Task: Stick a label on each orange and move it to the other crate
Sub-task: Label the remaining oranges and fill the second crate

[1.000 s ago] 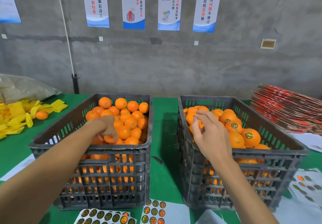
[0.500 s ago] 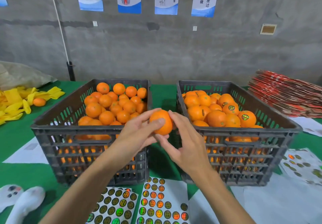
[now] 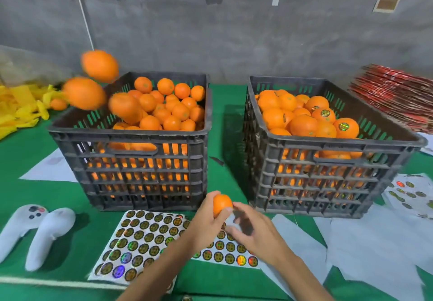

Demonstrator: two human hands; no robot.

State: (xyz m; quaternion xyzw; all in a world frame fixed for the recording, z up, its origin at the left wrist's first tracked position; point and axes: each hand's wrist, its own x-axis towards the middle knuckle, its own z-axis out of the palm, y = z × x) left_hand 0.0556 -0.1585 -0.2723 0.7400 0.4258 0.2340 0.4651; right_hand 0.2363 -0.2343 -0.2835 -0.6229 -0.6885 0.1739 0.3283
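Orange (image 3: pixel 222 203) gripped in left hand (image 3: pixel 207 222) above label sheets (image 3: pixel 143 242) on green desk (image 3: pixel 35 197), in front of gap between left crate (image 3: pixel 140 167) and right crate (image 3: pixel 323 174); right hand (image 3: pixel 254 232), fingers loosely curled and blurred, beside the fruit, its grasp indeterminable

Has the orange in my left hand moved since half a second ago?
Yes. The orange was level with the crates' rims in the gap between them; now the left hand holds it lower and nearer, below the left crate, over the sticker sheets.
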